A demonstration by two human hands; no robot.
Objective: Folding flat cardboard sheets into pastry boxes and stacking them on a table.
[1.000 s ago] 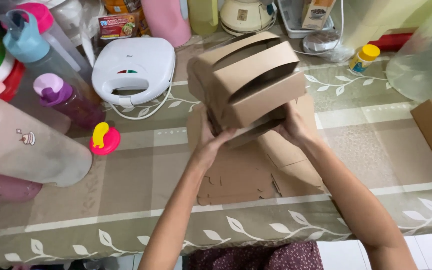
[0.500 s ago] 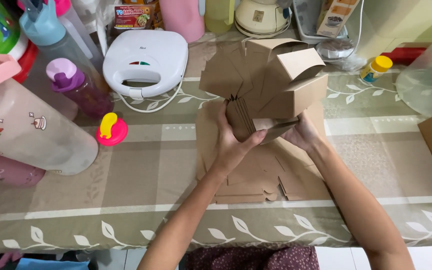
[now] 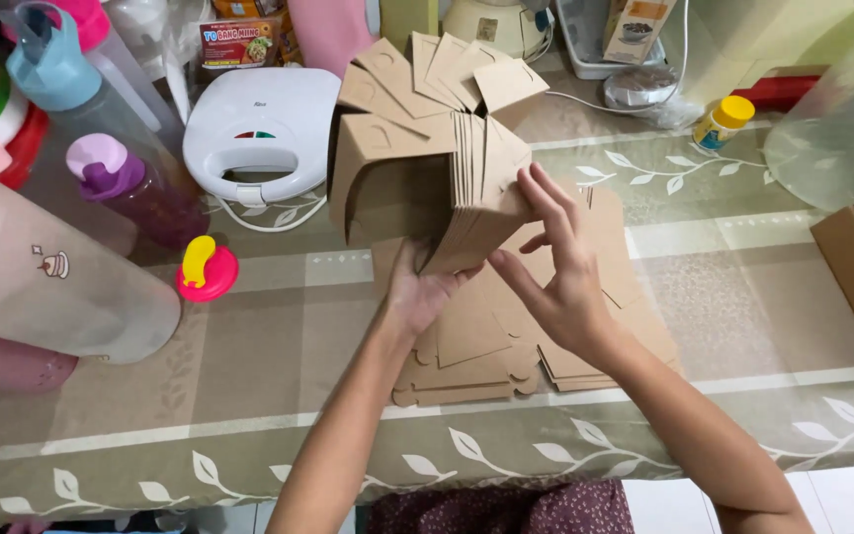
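Left hand [image 3: 425, 293] grips cardboard stack [image 3: 427, 148] from below; right hand [image 3: 557, 267] (fingers spread) presses its side.

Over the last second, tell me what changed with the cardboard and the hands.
The bundle of flat cardboard box blanks was turned on edge, so its flaps now fan upward. The left hand props it from below; the right hand shifted to its right face. The flat stack on the table and white sandwich maker stayed put.
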